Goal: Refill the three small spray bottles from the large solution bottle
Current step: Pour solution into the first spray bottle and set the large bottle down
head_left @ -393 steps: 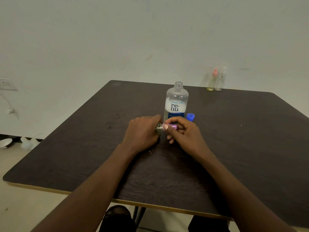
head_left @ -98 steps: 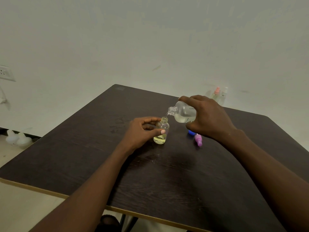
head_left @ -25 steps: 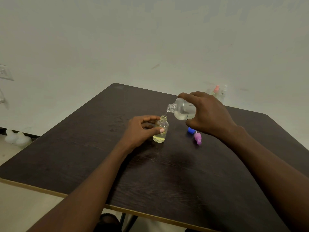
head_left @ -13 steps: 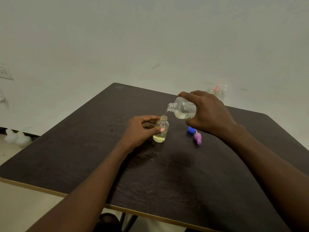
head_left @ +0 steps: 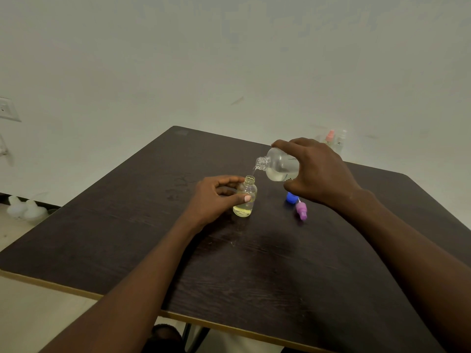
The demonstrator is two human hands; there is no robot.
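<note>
A small clear spray bottle (head_left: 245,200) stands upright and uncapped on the dark table (head_left: 254,263), with yellowish liquid in its bottom. My left hand (head_left: 216,197) pinches it between thumb and fingers. My right hand (head_left: 318,171) grips the large clear solution bottle (head_left: 276,167), tipped on its side with its open neck just above the small bottle's mouth. A thin stream runs from neck to mouth. The purple spray head (head_left: 301,210) and the blue cap (head_left: 291,197) lie on the table under my right hand.
Two more small spray bottles, one with a pink top (head_left: 329,139) and one with a clear top (head_left: 340,142), stand at the table's far right edge by the wall. White containers (head_left: 25,208) sit on the floor at the left. A wall socket (head_left: 6,109) is at the far left.
Over the last second almost nothing has moved; both hands hold their places while liquid keeps running from the large bottle into the small one. Earlier, the spray head was unscrewed and laid down.
</note>
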